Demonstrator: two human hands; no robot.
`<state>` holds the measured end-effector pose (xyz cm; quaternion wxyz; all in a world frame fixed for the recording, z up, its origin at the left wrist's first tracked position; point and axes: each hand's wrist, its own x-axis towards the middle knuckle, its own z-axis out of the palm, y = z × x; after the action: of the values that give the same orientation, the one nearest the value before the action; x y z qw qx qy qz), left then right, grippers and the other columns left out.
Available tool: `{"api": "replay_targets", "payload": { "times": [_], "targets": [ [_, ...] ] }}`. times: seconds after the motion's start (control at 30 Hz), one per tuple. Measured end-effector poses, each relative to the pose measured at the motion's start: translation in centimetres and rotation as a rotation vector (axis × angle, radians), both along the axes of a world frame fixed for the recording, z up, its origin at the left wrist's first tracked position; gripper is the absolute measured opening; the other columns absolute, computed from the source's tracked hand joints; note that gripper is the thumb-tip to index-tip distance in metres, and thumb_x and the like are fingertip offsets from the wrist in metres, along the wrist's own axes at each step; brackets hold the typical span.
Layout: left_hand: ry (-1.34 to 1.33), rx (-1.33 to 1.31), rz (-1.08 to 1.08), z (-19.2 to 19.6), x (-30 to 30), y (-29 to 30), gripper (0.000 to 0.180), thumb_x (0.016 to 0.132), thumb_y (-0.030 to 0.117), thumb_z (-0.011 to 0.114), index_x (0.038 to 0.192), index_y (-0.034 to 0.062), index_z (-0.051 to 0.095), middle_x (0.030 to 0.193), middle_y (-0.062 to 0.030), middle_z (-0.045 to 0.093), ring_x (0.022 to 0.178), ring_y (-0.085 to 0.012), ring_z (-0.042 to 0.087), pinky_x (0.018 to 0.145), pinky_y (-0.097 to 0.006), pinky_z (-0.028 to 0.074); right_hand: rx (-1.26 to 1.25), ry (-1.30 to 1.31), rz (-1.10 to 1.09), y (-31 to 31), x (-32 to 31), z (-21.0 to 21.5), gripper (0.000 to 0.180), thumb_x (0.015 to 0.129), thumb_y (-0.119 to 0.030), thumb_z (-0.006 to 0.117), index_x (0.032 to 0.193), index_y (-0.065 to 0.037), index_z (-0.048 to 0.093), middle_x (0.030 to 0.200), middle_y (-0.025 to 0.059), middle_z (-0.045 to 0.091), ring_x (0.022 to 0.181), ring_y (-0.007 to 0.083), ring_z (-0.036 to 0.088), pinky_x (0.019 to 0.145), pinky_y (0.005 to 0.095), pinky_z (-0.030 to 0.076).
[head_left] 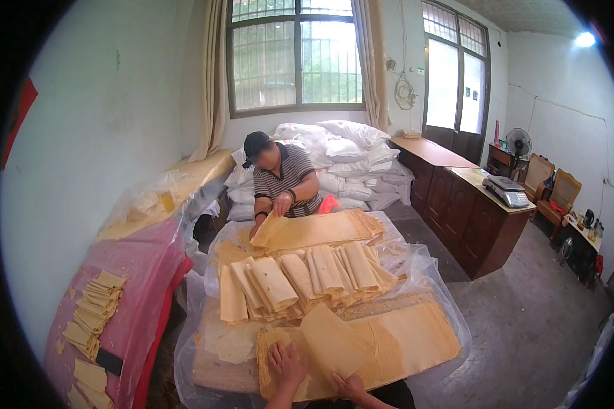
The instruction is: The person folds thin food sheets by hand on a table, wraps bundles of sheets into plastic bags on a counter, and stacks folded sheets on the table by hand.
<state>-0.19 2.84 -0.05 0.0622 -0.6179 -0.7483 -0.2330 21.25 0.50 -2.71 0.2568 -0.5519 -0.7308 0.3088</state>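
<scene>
A long stack of thin tan sheets (413,337), like dried pancake or bean-curd sheets, lies at the near side of the table. My left hand (288,368) rests flat on its left part, fingers spread. One sheet (329,335) is lifted and partly folded over the stack. My right hand (350,387) pinches the near edge of that sheet. Beyond lies a heap of folded sheets (273,283), several rolls wide. Across the table, a person in a striped shirt (300,180) handles the left end of another sheet stack (320,230).
Clear plastic (450,300) drapes over the table's edges. To the left, a pink-covered table (140,273) bears more folded sheets (95,310) and a dark flat object (109,361). White sacks (348,153) are piled behind the person. A scale (506,191) stands on the wooden cabinet (457,221) at right.
</scene>
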Motion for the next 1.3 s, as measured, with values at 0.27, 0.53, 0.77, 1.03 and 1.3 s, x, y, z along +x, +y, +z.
{"api": "replay_targets", "payload": {
  "times": [0.27, 0.53, 0.77, 1.03, 1.3],
  "targets": [
    [0.004, 0.016, 0.001, -0.4, -0.1, 0.0, 0.064, 0.082, 0.043, 0.062, 0.135, 0.0092, 0.051, 0.146, -0.0277, 0.035, 0.139, -0.0440, 0.024, 0.115, -0.058, 0.014, -0.063, -0.034, 0.025, -0.1, 0.1, 1.4, 0.046, 0.091, -0.045, 0.057, 0.116, -0.007, 0.065, 0.102, 0.0223, 0.069, 0.099, 0.0416, 0.064, 0.083, 0.0467, 0.051],
    [-0.010, 0.019, 0.017, -0.6, -0.2, 0.3, 0.064, 0.081, 0.043, 0.063, 0.134, 0.0084, 0.051, 0.145, -0.0267, 0.035, 0.139, -0.0433, 0.025, 0.115, -0.058, 0.013, -0.090, 0.008, -0.058, 0.1, -0.1, 0.5, 0.047, 0.091, -0.047, 0.058, 0.112, -0.007, 0.068, 0.097, 0.0217, 0.070, 0.095, 0.0422, 0.065, 0.082, 0.0469, 0.051],
    [0.033, 0.006, 0.019, -0.4, -0.2, 0.2, 0.064, 0.082, 0.044, 0.063, 0.134, 0.0084, 0.051, 0.145, -0.0262, 0.035, 0.139, -0.0429, 0.026, 0.115, -0.058, 0.015, -0.097, 0.049, -0.066, 0.4, -0.1, -0.3, 0.046, 0.091, -0.044, 0.057, 0.121, -0.011, 0.062, 0.113, 0.0230, 0.062, 0.105, 0.0421, 0.059, 0.088, 0.0475, 0.048],
    [0.022, 0.034, 0.015, -0.5, -0.1, 0.1, 0.064, 0.081, 0.044, 0.065, 0.132, 0.0089, 0.052, 0.144, -0.0263, 0.037, 0.137, -0.0429, 0.028, 0.114, -0.058, 0.016, 0.012, -0.075, 0.097, 0.6, 0.2, -2.8, 0.051, 0.091, -0.038, 0.055, 0.137, -0.018, 0.053, 0.137, 0.0250, 0.049, 0.121, 0.0418, 0.050, 0.098, 0.0484, 0.043],
    [0.183, 0.089, 0.043, -1.4, -0.5, 0.6, 0.063, 0.079, 0.044, 0.065, 0.130, 0.0106, 0.054, 0.137, -0.0253, 0.044, 0.131, -0.0430, 0.038, 0.105, -0.058, 0.030, 0.301, -0.319, 0.272, 2.3, 1.3, -10.0, 0.061, 0.084, -0.030, 0.058, 0.143, -0.018, 0.048, 0.141, 0.0222, 0.048, 0.118, 0.0442, 0.052, 0.098, 0.0508, 0.044]
  ]
}}
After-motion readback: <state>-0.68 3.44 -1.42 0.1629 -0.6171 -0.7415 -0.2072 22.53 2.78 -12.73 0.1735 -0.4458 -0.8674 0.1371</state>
